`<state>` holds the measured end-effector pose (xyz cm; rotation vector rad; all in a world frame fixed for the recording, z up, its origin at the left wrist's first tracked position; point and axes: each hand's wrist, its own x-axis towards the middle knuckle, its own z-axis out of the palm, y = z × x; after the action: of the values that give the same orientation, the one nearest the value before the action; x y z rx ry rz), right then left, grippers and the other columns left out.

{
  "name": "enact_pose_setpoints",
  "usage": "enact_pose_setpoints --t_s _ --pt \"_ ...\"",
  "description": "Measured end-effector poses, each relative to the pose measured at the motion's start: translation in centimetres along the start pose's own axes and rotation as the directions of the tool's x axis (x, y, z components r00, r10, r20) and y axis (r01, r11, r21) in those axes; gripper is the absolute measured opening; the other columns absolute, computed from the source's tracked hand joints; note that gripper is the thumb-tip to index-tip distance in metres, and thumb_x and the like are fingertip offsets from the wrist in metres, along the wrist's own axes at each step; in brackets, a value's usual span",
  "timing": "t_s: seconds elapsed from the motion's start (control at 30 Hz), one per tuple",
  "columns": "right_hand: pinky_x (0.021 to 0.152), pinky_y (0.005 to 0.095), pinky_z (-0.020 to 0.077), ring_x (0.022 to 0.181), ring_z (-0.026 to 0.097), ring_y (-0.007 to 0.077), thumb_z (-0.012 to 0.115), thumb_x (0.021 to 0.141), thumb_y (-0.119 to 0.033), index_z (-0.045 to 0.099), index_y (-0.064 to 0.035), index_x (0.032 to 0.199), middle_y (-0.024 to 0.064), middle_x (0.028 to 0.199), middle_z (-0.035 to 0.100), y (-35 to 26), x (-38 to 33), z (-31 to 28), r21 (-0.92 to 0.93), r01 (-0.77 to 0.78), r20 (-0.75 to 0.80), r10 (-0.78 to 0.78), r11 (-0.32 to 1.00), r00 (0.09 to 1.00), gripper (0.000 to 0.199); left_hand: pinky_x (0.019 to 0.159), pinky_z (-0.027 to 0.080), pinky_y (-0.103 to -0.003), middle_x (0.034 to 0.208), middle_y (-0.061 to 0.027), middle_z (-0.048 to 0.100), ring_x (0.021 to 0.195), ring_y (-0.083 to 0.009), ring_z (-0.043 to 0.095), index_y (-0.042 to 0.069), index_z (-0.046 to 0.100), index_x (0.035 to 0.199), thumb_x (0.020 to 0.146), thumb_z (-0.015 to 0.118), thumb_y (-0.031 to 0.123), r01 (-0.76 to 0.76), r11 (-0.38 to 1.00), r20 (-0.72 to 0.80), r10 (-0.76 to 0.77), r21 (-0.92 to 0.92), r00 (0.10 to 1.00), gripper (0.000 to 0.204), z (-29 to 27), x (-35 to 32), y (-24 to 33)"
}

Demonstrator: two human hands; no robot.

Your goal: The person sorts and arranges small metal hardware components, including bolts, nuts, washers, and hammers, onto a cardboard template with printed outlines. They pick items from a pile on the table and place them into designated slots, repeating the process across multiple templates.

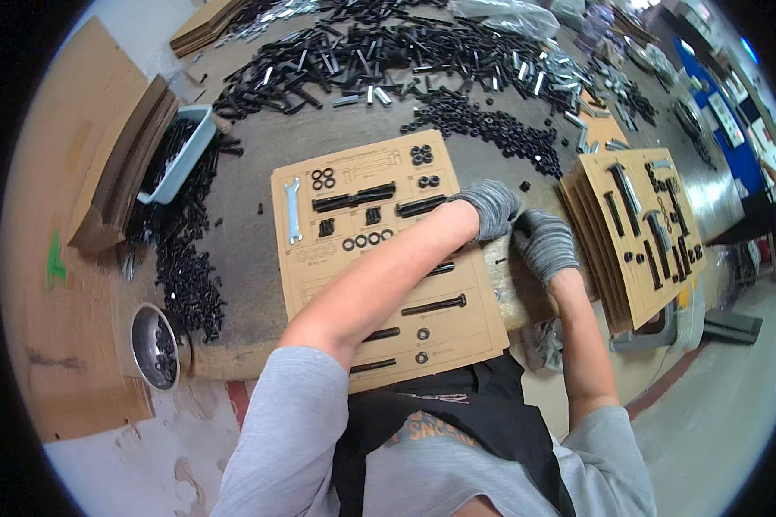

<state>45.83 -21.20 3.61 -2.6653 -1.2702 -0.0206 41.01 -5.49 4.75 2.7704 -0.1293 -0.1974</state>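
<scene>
Both my hands wear grey striped knit gloves and meet just off the right edge of a cardboard hardware board [483, 319]. My left hand [491, 209] reaches across the board with its fingers curled. Close beside it, my right hand [546, 246] is also closed, its fingertips turned toward the left ones. What they hold, if anything, is hidden. The board carries a wrench [293, 211], black washers [323, 178], thick black bolts [353, 197], a long bolt [434, 304] and nuts [422, 357]. My left forearm covers part of it.
A stack of filled boards [612, 250] stands at the right. Loose black and silver hardware [362, 65] is heaped along the back, with small black nuts [491, 125] in front. On the left are a blue bin [200, 142], a pile of bolts [185, 284] and a metal bowl [142, 345].
</scene>
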Motion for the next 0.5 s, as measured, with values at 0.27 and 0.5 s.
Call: enact_pose_setpoints --t_s 0.27,0.5 --pt "0.061 0.028 0.053 0.068 0.062 0.0119 0.071 0.081 -0.019 0.068 -0.0015 0.098 0.0036 0.078 0.066 -4.2 0.8 -5.1 0.843 -0.227 0.319 -0.115 0.487 0.941 0.024 0.069 0.052 -0.028 0.087 -0.0056 0.066 0.077 -0.0119 0.061 0.003 0.068 0.099 0.078 0.072 0.024 0.145 0.793 -0.278 -0.37 -0.592 0.887 0.03 -7.9 -21.2 -6.6" --pt "0.07 0.0358 0.0536 0.075 0.065 0.0247 0.066 0.08 -0.016 0.066 -0.0046 0.093 0.0124 0.082 0.066 -20.6 2.6 -1.4 0.582 0.49 -0.024 -0.589 0.649 0.808 0.017 0.074 0.053 -0.032 0.086 -0.0113 0.068 0.077 -0.0188 0.064 0.001 0.068 0.096 0.076 0.073 0.014 0.41 0.803 -0.293 -0.555 -0.432 0.779 0.024 -4.2 -30.4 -9.2"
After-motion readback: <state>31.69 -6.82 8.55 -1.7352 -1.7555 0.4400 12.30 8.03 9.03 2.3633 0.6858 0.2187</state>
